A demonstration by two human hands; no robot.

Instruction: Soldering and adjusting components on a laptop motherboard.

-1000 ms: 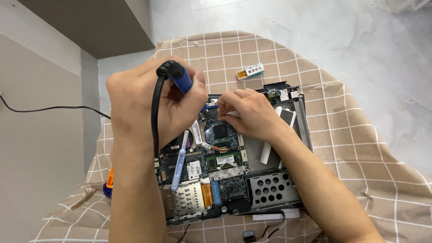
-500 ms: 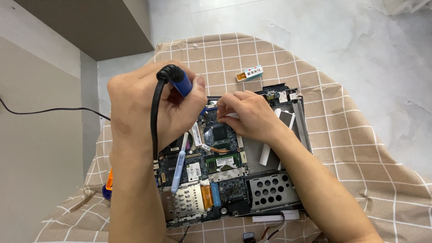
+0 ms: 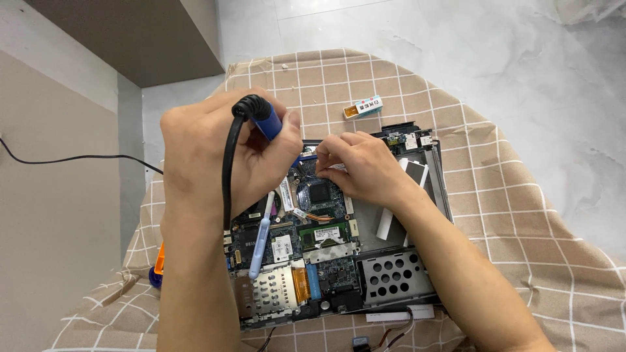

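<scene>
Head view shows the left hand [image 3: 218, 153] gripping a blue soldering iron [image 3: 268, 122], the right hand [image 3: 362, 166] pinching something small I cannot identify at 12 o'clock on the opened laptop [image 3: 326, 248], boards bared, parts unremoved, on the checked-cloth table [image 3: 521, 215].

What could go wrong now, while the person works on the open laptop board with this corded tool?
1. The left hand holds the corded tool close to the right hand; if its tip is hot, the fingers may get burned.
2. The black cord hangs over the board and might snag parts.
3. The white-blue pen-like tool lies loose on the board and could roll.
</scene>
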